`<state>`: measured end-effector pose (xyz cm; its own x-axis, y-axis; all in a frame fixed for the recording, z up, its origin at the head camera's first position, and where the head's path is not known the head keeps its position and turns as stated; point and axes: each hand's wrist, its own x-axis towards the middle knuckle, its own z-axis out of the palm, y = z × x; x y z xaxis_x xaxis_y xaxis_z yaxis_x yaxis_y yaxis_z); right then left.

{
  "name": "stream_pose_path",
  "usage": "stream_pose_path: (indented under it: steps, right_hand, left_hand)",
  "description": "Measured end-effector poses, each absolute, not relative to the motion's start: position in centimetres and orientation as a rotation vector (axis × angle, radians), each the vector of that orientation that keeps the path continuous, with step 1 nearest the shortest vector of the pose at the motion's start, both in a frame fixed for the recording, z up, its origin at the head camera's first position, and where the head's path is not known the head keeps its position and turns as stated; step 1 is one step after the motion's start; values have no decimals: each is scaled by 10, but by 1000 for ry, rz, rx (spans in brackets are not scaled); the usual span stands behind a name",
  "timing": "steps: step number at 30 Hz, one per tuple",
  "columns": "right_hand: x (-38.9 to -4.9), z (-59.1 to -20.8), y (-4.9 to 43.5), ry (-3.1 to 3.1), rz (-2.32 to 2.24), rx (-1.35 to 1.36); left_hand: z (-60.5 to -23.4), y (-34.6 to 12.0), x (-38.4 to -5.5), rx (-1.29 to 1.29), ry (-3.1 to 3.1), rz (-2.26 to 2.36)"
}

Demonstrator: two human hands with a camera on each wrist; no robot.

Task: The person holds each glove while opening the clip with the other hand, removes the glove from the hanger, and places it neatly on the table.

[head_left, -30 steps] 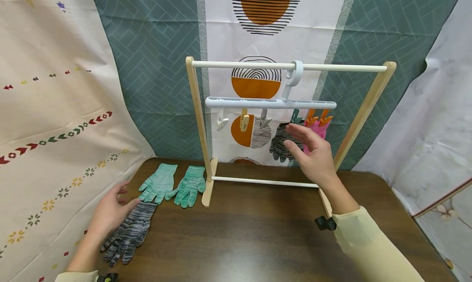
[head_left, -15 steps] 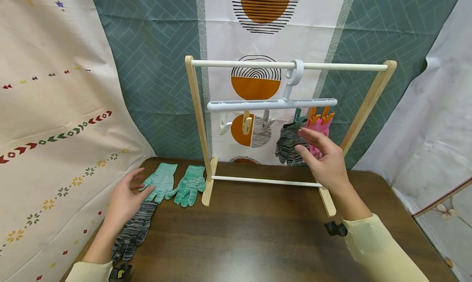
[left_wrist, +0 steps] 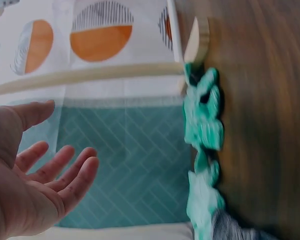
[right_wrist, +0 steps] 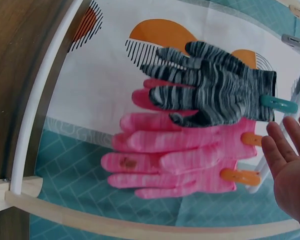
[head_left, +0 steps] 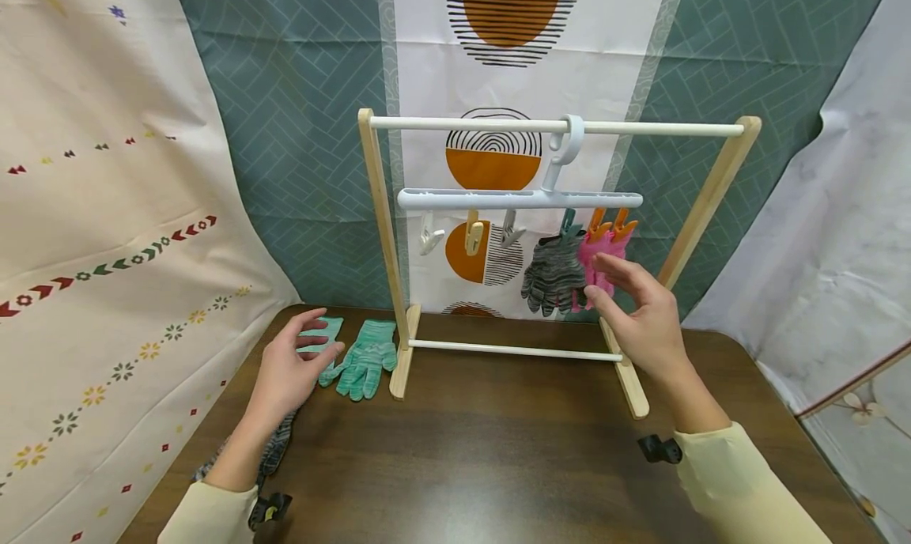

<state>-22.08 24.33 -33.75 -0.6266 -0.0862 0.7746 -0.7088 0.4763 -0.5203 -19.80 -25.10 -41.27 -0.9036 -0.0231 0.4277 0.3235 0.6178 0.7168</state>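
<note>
My left hand is over the table's left side with loosely bent fingers and nothing in them. It partly covers one of two green gloves; the other green glove lies beside it, near the rack's foot. Beneath my left forearm, a black-and-grey glove is mostly hidden. My right hand, holding nothing, is in front of the rack's right side. By its fingertips hang a matching black-and-grey glove on a teal clip and pink gloves on orange clips.
A white clip hanger hooks over the top bar of a wooden rack. White, beige and grey clips on its left half hold nothing. A low bar joins the rack's feet on the brown table. Patterned cloths hang around.
My left hand has moved forward and right, from the grey glove to the green glove. My right hand has shifted right and down from the hanging gloves. The hanger has swung slightly.
</note>
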Motion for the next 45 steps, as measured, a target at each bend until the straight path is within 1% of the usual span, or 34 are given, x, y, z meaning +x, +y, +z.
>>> stream_pose_path:
  steps: [12,24,33,45]
  right_hand:
    - [-216,-338,251,-2069,1141,585]
    - [-221,-337,255,-2060,1124,578]
    - [-229,-329,252,-2067,1120,571]
    - [-241,-314,243,-2074,1187,575]
  left_hand:
    - [-406,-203,-209,-354,-2396,-1366]
    - [-393,-144,-221,-484,-2360,-1521]
    - [-389,-109,-233,-549,-2385,-1485]
    - [-384,-77,-242,-638,-2342,-1486]
